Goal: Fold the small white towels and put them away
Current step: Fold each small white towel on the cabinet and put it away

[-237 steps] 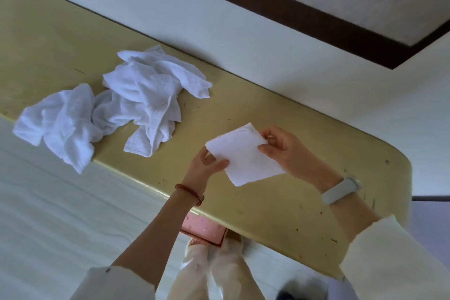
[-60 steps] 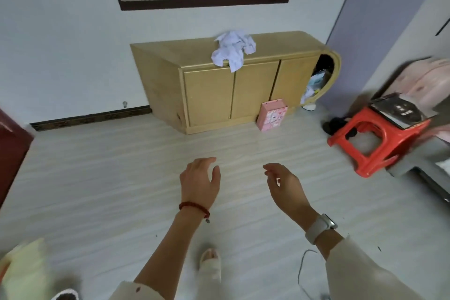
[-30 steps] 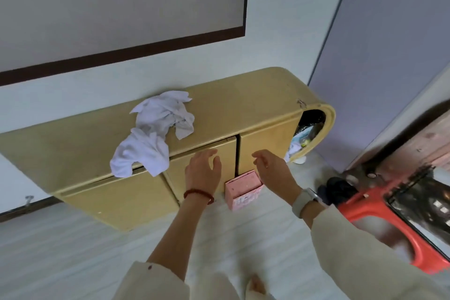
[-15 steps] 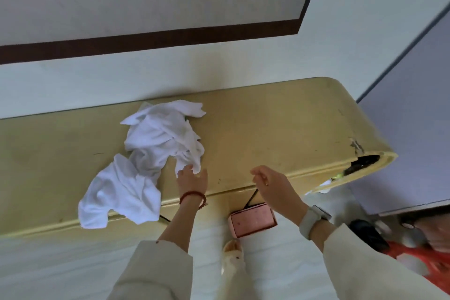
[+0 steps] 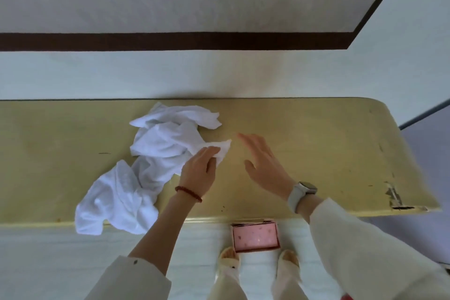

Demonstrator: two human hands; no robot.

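A crumpled heap of small white towels (image 5: 160, 146) lies on the yellow cabinet top (image 5: 316, 143), left of centre; one towel (image 5: 114, 204) droops over the front edge. My left hand (image 5: 198, 173) pinches a corner of a towel at the heap's right side. My right hand (image 5: 263, 163) hovers open just right of that corner, fingers spread, touching nothing.
A white wall with a dark-framed panel rises behind the cabinet. On the floor below the front edge stands a pink box (image 5: 255, 237), between it and my slippered feet (image 5: 258, 263). The cabinet's right end (image 5: 394, 197) is rounded and chipped.
I have stepped up to the cabinet. My left hand reached forward and took a towel corner; my right hand rose over the cabinet top, open.
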